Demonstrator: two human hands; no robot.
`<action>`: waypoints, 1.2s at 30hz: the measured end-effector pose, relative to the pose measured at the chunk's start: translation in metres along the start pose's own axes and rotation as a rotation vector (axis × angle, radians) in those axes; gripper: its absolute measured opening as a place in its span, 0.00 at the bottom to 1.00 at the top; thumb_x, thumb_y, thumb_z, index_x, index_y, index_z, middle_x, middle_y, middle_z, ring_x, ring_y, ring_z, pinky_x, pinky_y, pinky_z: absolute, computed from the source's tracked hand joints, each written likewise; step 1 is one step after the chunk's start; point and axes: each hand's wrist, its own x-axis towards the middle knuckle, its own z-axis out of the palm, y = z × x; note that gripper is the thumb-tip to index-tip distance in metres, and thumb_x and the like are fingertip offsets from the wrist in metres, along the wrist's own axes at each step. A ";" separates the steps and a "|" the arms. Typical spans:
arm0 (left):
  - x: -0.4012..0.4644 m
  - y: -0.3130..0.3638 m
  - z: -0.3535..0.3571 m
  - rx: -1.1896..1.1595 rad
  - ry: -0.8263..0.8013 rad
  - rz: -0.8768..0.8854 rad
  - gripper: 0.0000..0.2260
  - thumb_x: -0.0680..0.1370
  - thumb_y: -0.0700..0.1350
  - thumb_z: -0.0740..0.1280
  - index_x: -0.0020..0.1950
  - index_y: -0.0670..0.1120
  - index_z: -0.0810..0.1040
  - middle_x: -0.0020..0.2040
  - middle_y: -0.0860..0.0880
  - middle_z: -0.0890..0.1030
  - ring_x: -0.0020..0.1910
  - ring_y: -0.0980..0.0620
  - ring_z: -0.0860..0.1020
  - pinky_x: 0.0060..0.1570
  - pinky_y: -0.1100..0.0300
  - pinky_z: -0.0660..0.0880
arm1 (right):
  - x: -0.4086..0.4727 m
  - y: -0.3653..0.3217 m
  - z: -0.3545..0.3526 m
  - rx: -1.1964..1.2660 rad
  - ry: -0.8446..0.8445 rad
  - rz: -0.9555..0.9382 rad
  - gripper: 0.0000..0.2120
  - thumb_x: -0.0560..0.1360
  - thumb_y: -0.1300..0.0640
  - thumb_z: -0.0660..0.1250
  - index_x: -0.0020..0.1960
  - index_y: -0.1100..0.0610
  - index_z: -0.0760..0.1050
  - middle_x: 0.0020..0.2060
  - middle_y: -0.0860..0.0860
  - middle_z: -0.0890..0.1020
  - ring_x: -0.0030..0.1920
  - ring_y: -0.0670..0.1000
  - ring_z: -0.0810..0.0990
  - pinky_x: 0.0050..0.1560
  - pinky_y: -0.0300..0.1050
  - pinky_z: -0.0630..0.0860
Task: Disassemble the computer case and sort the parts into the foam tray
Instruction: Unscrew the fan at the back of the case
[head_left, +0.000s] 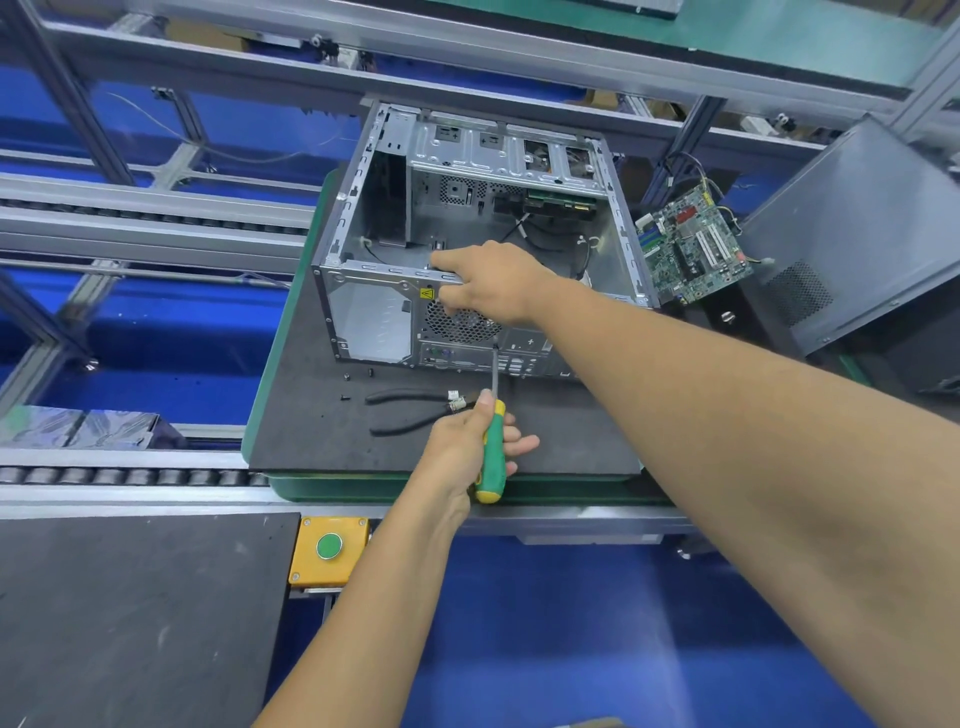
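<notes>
So the computer case (467, 244) is sitting on the dark foam mat (322, 431) on the desk, open side up, rear panel facing the near side, roughly mid-scene. The right hand (493, 283) comes in from the right and is draped over the near top edge of the case, fingers curled over the rim right above the round fan grille (460, 322); looks like it's bracing the box, so that grip is closed on the case edge. The left hand (470, 447) has its grip wrapped around the green and yellow screwdriver (491, 441), thumb riding up along the handle. The relation that matters: the screwdriver's long axis runs near to far, almost straight at the rear panel, and the tip sits just below and right of the grille, at or touching the panel; can't tell if it's seated in a screw. My guess is the fan screws come next, so the left hand is the working one and only needs to push far-ward along that shaft. Black pliers (410, 413) and a few loose screws (358, 382) lie on the mat just left of the left hand. A pulled motherboard (693, 247) sits right of the case.
</notes>
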 end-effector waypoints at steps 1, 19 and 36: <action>-0.001 0.001 0.000 -0.007 -0.012 -0.022 0.21 0.85 0.56 0.59 0.52 0.39 0.80 0.36 0.49 0.83 0.39 0.50 0.87 0.36 0.57 0.77 | 0.000 0.000 0.000 0.000 0.001 0.002 0.06 0.74 0.48 0.65 0.44 0.44 0.67 0.28 0.49 0.73 0.33 0.49 0.73 0.33 0.48 0.63; 0.000 -0.016 0.001 0.173 0.192 0.222 0.18 0.80 0.55 0.71 0.45 0.43 0.71 0.39 0.46 0.78 0.39 0.49 0.87 0.40 0.45 0.83 | 0.001 0.000 0.002 0.000 0.007 0.005 0.05 0.74 0.47 0.65 0.45 0.42 0.68 0.27 0.48 0.73 0.33 0.47 0.72 0.34 0.47 0.64; 0.008 -0.015 0.006 0.006 0.265 0.167 0.18 0.75 0.49 0.77 0.53 0.42 0.72 0.48 0.41 0.83 0.34 0.50 0.85 0.32 0.57 0.81 | 0.002 0.000 0.002 -0.005 0.001 0.000 0.05 0.74 0.48 0.64 0.45 0.45 0.68 0.29 0.49 0.75 0.34 0.51 0.75 0.35 0.48 0.65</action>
